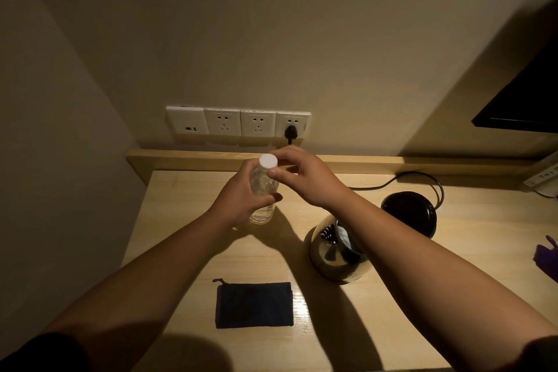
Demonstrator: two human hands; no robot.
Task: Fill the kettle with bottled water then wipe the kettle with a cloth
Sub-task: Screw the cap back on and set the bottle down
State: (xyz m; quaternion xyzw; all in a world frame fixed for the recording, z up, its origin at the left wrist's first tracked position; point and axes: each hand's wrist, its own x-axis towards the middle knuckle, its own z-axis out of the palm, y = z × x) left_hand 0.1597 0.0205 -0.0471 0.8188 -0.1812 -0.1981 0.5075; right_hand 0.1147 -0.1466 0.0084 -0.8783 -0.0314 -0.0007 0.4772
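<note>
Bottle (263, 190) first: in the head view we see a clear plastic water bottle standing upright on the pale wooden desk (187, 251), toward the back edge and a little left of the middle. Its white cap (268, 160) is on the neck. Our left hand (241, 196) wraps around the body of the bottle, thumb across the front and fingers curled behind. Our right hand (297, 175) comes over from the right, with thumb and fingertips closed around the cap; whether the cap is loose or tight we cannot tell.

The kettle (335, 254) is a shiny metal one with its lid open, standing right of the middle of the desk, partly hidden under our right forearm. It is off its black round base (407, 211), which lies just behind it toward the back right corner. A black cord (392, 180) runs from the base along the back edge, and a black plug (290, 133) sits in the rightmost socket of the white outlet strip (238, 122) on the wall above the back edge.

A dark folded cloth (254, 304) lies flat near the front edge, at about the middle, well apart from the bottle and left of the kettle. Something purple (545, 254) shows at the right edge of the desk.
</note>
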